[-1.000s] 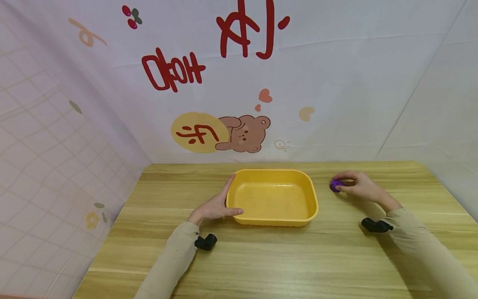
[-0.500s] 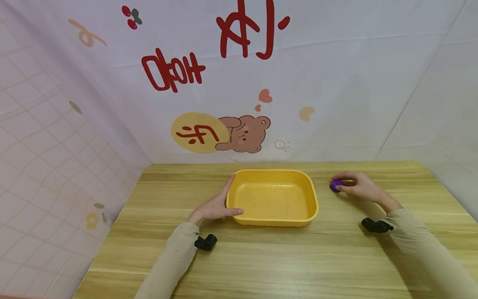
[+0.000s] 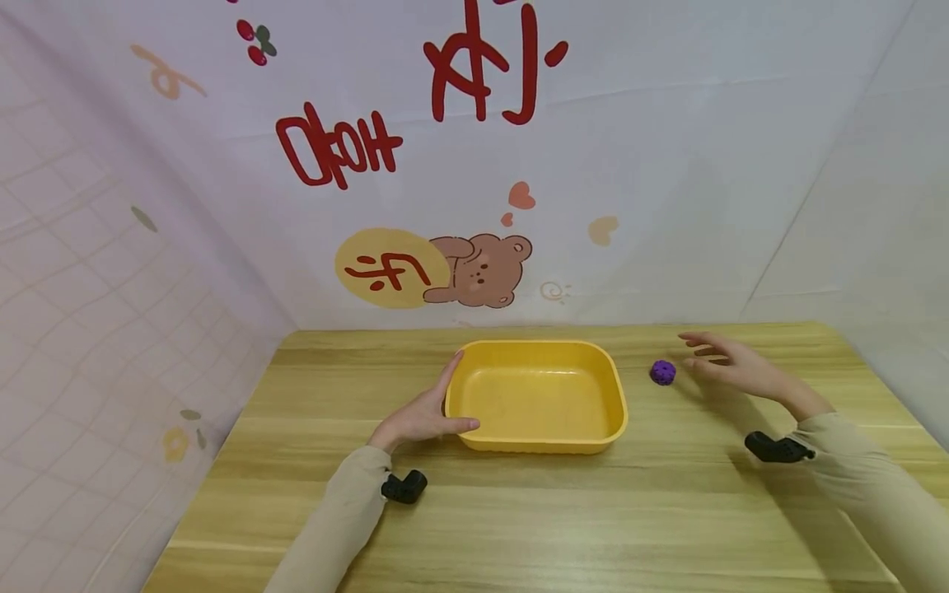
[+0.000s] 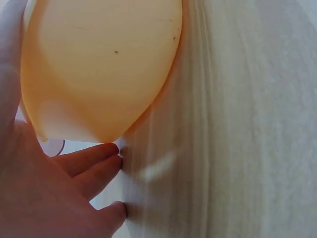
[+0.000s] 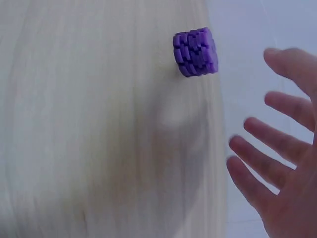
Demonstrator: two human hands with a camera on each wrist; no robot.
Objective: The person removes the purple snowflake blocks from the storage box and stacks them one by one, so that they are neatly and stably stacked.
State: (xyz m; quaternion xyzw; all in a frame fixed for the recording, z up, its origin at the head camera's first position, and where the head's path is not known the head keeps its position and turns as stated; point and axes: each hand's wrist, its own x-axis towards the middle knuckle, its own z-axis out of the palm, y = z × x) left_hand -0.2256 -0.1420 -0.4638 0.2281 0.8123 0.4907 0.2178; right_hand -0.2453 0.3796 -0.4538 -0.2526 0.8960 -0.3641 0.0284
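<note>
In the head view a yellow plastic basin [image 3: 537,395] stands on the wooden table. My left hand [image 3: 423,414] grips its left end, thumb over the near rim and index finger at the far left corner. The left wrist view has the basin's outer wall [image 4: 104,64] close up, with the other fingertips of the left hand [image 4: 54,193] low beside it. A small purple toy wheel [image 3: 663,373] with a blocky tread lies to the right of the basin. Just right of the wheel my right hand [image 3: 730,366] hovers with its fingers spread, holding nothing. The right wrist view shows a gap between that hand [image 5: 287,153] and the wheel [image 5: 195,52].
The wooden table [image 3: 519,519] ends at a white cloth backdrop [image 3: 652,148] with red lettering and a printed bear. A black wrist mount [image 3: 404,487] sits on the left sleeve, and another black mount [image 3: 777,447] on the right.
My right hand has let go of the purple toy wheel and drawn back to the right; the wheel stays on the table. The left hand keeps its hold on the basin. The head view has shifted slightly.
</note>
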